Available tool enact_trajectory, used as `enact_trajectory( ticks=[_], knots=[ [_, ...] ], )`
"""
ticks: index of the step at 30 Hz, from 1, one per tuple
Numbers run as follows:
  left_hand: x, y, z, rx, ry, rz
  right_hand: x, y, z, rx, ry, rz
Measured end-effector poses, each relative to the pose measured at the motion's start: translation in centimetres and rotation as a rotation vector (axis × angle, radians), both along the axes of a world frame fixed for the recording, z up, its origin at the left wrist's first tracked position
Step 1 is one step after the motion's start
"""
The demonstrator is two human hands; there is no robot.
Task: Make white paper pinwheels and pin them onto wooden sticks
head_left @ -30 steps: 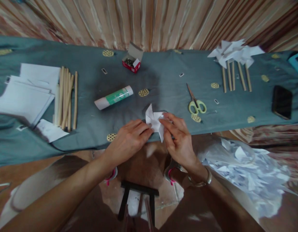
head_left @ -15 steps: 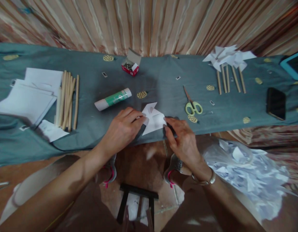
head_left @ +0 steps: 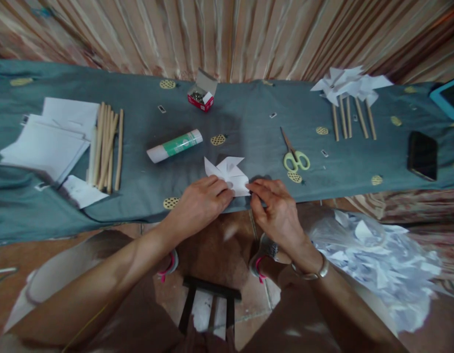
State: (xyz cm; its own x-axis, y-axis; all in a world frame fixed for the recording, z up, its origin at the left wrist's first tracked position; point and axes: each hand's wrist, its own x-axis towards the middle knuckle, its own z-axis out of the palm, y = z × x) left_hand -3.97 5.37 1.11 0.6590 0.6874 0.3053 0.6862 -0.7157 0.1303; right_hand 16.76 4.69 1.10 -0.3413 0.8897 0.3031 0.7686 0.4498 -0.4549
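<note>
A white folded paper pinwheel [head_left: 227,172] lies on the grey-green cloth [head_left: 249,142] near the table's front edge. My left hand [head_left: 200,203] rests on its lower left part, fingers curled and pressing the paper down. My right hand [head_left: 276,208] is at its right edge, thumb and fingers pinched together on the paper's corner. A glue stick [head_left: 174,146] lies just left of and behind the pinwheel. Green-handled scissors [head_left: 295,157] lie to the right.
A stack of white paper [head_left: 50,139] and several wooden sticks [head_left: 107,144] lie at the left. A red box of pins [head_left: 200,95] stands at the back. Finished pinwheels on sticks [head_left: 350,95] and a black phone [head_left: 421,154] lie at the right. A plastic bag of paper scraps [head_left: 374,262] sits below.
The paper was lifted and turned between my hands, then laid flat on the cloth. Both hands have moved with it and now press it down at its near edge.
</note>
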Motion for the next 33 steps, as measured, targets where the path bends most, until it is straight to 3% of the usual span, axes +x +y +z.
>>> enact_trajectory(
  ticks=[14, 24, 33],
  knots=[
    [-0.3, -0.8, 0.9, -0.021, -0.011, -0.036, -0.2, 1.0, -0.2, -0.241, 0.422, 0.030],
    [-0.5, -1.0, 0.8, -0.062, -0.089, 0.004, -1.1, 1.4, -0.6, -0.217, 0.339, -0.034],
    [-0.7, -1.1, 0.7, -0.063, -0.034, -0.055, -1.8, 1.2, -0.8, -0.124, 0.232, -0.042]
  ],
)
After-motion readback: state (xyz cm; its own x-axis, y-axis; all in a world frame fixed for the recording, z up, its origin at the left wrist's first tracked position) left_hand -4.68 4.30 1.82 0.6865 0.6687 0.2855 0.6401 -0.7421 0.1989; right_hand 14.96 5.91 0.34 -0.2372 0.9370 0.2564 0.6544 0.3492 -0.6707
